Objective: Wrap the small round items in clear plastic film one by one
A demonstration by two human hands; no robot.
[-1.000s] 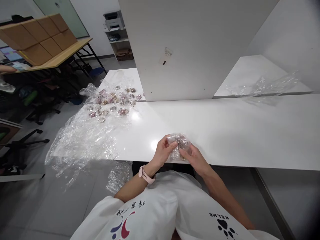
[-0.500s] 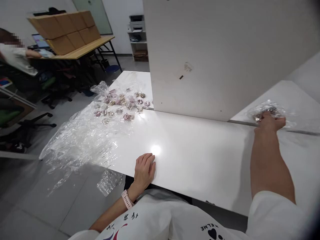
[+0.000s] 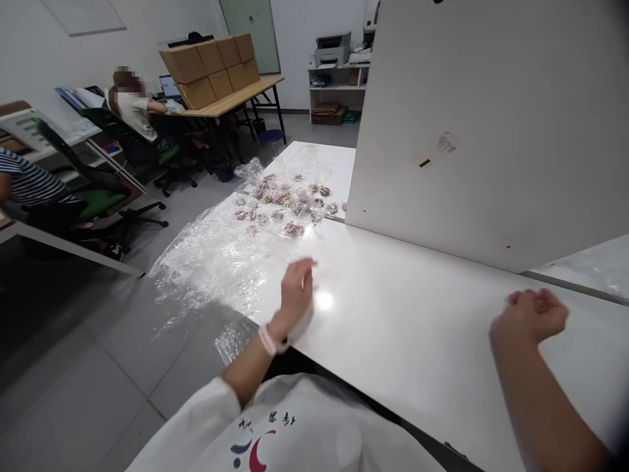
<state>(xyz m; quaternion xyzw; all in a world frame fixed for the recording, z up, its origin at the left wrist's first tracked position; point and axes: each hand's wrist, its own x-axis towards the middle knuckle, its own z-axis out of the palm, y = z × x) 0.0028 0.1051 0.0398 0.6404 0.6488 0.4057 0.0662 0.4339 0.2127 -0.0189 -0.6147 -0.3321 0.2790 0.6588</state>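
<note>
My left hand [image 3: 297, 288], with a pale pink band at the wrist, is lifted a little over the white table [image 3: 393, 301]. Its fingers are loosely bent and apart, with nothing seen in them. Toward the right side of the table is my right hand [image 3: 531, 316], smeared by motion. The fingers are curled in, and no object shows in them. Beyond my left hand lies a spread of small purple, pink and brownish pieces in clear wrap [image 3: 293, 229]. Crumpled clear plastic film [image 3: 206, 262] covers the table's left end and hangs over its edge.
A tall white panel [image 3: 472, 131] stands along the table's far side. More clear plastic [image 3: 607, 265] lies behind the panel at right. Further off, one person [image 3: 137, 115] sits by stacked cardboard boxes [image 3: 216, 69], and another in stripes [image 3: 34, 180] sits at far left.
My right hand has left the plastic-wrapped bunch and drawn back toward me, with nothing visible in it. My left hand has risen from the table. The view has swung left.
</note>
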